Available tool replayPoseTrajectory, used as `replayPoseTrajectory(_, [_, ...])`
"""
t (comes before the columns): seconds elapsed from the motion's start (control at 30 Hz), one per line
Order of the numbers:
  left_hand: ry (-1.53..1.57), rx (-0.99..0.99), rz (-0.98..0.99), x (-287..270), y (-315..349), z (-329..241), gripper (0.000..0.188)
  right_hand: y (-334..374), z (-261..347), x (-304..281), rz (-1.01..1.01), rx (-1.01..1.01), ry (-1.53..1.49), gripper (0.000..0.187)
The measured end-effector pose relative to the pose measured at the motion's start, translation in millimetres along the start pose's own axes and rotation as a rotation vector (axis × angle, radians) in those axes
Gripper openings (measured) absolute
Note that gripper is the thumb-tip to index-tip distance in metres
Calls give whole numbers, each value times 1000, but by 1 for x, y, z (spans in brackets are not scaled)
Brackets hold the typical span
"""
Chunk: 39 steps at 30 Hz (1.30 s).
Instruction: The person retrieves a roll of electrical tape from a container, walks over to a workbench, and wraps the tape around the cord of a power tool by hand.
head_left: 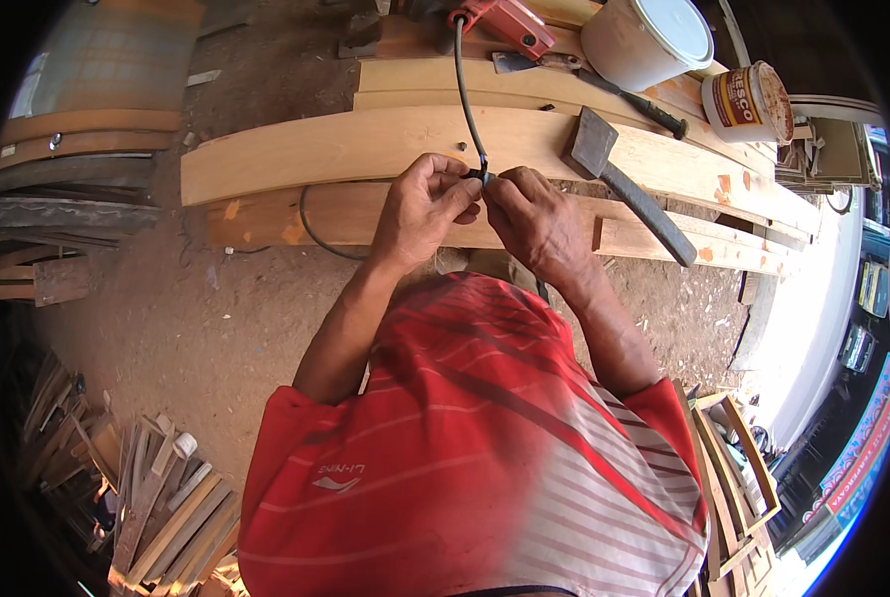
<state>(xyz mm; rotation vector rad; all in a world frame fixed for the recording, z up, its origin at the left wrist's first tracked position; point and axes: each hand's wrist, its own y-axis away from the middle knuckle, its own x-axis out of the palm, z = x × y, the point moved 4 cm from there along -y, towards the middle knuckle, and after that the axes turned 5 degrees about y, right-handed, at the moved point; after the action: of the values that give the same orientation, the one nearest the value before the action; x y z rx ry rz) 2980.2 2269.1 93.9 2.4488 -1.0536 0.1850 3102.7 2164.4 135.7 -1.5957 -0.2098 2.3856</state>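
Observation:
A black power cord (464, 90) runs from a red power tool (504, 22) down to my two hands, which meet over the planks. My left hand (422, 211) is closed, its thumb and fingertips pinching a small black piece at the cord, possibly tape. Right beside it, my right hand (539, 221) pinches the cord, its fingers curled. A bit of blue shows on the cord just above the fingertips. What lies between the fingers is mostly hidden. To the right of my hands, a hammer (629, 184) with a dark square head rests on the planks.
Long wooden planks (315, 154) span the area in front of me. On them at the back right are a white bucket (636, 45), a smaller labelled tub (745, 104), a scraper (539, 62) and a dark-handled tool (654, 111). Scrap wood (171, 507) is piled at the lower left.

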Motion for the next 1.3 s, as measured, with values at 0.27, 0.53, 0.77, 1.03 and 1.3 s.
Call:
replayPoseTrajectory(0.27, [381, -311, 351, -5, -22, 29, 25, 13, -7, 5, -28, 86, -50, 18])
replayPoseTrajectory(0.53, [393, -322, 481, -2, -30, 25, 21, 16, -9, 7, -92, 133, -97, 19])
replayPoseTrajectory(0.77, [155, 6, 496, -3, -42, 28, 20, 17, -14, 12, -72, 181, -117, 20])
replayPoseTrajectory(1.03, [266, -106, 613, -7, -50, 23, 17, 11, -12, 11, -58, 144, -135, 21])
replayPoseTrajectory(1.3, [137, -300, 724, -18, -60, 32, 17, 10, -15, 14, -50, 127, -135, 22])
